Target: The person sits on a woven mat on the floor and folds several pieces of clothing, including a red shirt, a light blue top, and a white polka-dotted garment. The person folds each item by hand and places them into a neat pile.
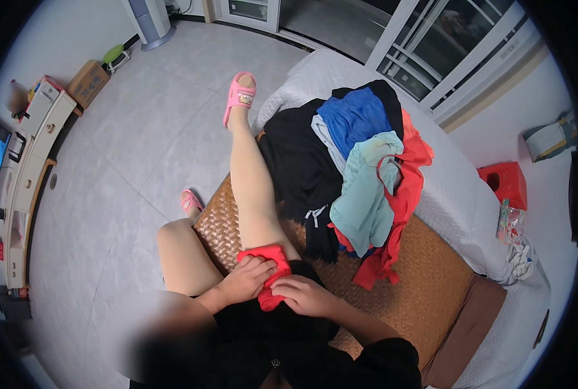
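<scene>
A small folded red cloth (pixel 263 253) lies across my right thigh; its exact kind of garment does not show. Bent over its left side are the fingers of my left hand (pixel 247 280), pressed into the fabric. My right hand (pixel 304 295) grips its lower right part, with the fingertips close to those of my left hand. Beyond my hands, on the woven mat, rises a heap of loose clothes: a light green garment (pixel 365 194), a blue one (pixel 357 117), a long red one (pixel 402 194) and black clothing (pixel 302 155) with a white drawstring.
I sit on a couch with a brown woven mat (pixel 425 279) and a white quilted cover (pixel 451 194). A brown cushion (pixel 470 330) lies at the right. Against the right wall stands a red plastic stool (pixel 506 183). A cardboard box (pixel 88 84) and a low cabinet (pixel 43 136) line the left.
</scene>
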`<state>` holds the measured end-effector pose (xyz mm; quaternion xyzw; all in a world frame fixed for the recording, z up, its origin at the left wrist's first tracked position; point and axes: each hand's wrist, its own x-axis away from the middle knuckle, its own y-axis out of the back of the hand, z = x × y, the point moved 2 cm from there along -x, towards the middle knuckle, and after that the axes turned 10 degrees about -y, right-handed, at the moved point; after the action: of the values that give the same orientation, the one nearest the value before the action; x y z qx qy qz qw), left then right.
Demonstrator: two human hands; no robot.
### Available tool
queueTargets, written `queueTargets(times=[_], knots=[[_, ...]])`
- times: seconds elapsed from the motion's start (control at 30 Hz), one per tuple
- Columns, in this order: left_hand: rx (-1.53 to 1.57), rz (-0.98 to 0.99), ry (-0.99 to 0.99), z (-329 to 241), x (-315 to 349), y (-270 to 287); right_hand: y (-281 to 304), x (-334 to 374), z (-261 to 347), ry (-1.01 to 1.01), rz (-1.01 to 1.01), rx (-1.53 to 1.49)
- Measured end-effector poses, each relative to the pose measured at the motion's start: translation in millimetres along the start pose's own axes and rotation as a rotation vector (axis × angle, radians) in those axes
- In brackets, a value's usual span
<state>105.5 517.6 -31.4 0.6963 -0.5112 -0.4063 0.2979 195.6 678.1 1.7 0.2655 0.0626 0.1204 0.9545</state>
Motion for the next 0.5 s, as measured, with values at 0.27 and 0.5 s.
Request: queueTargets(times=[0.27,0.5], knots=[[0.598,-0.232,0.307,17,4,-1,8,-32,-8,-0.202,-0.023,-0.183],[0.998,-0.404,0.526,12,10,-4,1,-34,-23,-0.386,-0.02,-0.162]])
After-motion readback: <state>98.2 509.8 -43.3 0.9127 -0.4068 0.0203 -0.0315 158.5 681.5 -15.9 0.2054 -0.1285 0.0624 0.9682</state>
